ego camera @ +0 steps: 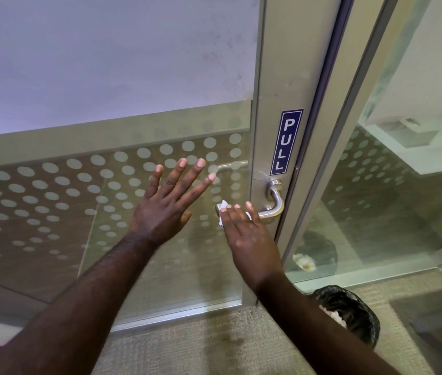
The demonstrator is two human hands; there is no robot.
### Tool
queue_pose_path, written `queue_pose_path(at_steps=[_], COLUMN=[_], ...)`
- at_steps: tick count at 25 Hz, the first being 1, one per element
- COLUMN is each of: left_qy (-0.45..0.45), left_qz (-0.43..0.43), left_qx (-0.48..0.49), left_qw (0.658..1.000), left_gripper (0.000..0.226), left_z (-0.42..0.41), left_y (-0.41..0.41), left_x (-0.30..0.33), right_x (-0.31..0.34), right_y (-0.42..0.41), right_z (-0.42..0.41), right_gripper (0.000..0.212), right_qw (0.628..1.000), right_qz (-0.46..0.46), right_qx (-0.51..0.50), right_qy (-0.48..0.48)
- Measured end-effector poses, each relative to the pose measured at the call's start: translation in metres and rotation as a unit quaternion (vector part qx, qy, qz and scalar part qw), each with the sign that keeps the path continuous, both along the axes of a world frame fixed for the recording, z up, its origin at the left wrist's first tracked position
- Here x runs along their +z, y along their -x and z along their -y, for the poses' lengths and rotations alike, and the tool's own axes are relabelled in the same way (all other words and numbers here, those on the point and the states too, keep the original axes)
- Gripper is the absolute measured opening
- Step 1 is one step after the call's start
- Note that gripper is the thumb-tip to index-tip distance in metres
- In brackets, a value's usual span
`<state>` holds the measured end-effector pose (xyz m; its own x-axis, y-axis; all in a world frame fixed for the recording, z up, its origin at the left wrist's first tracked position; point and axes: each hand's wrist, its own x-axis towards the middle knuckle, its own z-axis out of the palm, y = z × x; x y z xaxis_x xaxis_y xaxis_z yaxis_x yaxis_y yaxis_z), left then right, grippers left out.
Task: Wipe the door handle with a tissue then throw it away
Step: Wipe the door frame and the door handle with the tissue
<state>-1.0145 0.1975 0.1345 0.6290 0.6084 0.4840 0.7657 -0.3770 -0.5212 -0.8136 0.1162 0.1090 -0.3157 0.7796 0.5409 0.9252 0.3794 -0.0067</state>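
Door handle (274, 201) of silver metal sticks out from the grey door frame (274, 77), just under a blue sticker (287, 142) that says PULL. Your right hand (246, 234) lies over the long part of the handle, and a white tissue (223, 209) is squashed between your fingers and the metal. You can see a bit of the tissue poking out at the left end of the handle, by your fingertips. Your fingers bend down over the tissue and press it on the bar. Your left hand (168, 201) is up in front of the glass door (52, 198), to the left of the handle. It is wide open, with all the fingers spread out, and it holds nothing. You cannot tell if it touches the glass. The glass has rows of pale dots on it. Down on the carpet floor (200, 347), near your right arm, stands a bin with a black bag (349, 312) in it. The bin is on the right, low by the door frame.
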Motion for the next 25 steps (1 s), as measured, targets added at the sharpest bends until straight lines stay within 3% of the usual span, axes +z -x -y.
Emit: queue_pose_path(at_steps=[4,8,10,15,17,22,25], left_qy=[-0.001,0.003,0.005,0.008,0.009,0.012,0.019], left_qz=[0.008,0.022,0.023,0.026,0.023,0.02,0.021], left_qx=[-0.012,-0.026,-0.027,-0.024,-0.021,-0.012,-0.009], left_qw=[1.0,0.999,0.999,0.999,0.999,1.0,1.0], left_gripper=[0.132,0.134,0.135,0.133,0.132,0.132,0.132], left_z=[-0.002,-0.003,-0.004,-0.003,-0.003,-0.003,-0.001], left_y=[0.0,0.001,0.002,0.001,0.001,0.0,0.0], left_x=[-0.002,-0.003,-0.003,-0.004,-0.003,-0.003,-0.002], right_x=[0.012,0.033,0.042,0.065,0.073,0.056,0.056], right_y=[0.025,0.047,0.056,0.058,0.058,0.063,0.058], right_z=[0.002,0.003,0.001,-0.023,-0.032,-0.023,-0.027], right_gripper=[0.049,0.05,0.039,0.01,0.009,0.013,0.012], right_qw=[0.988,0.97,0.966,0.962,0.953,0.966,0.97], right_qz=[0.045,0.095,0.106,-0.015,-0.056,0.05,0.061], right_qx=[-0.086,-0.152,-0.165,-0.125,-0.143,-0.115,-0.088], right_qy=[0.118,0.164,0.172,0.242,0.26,0.224,0.218])
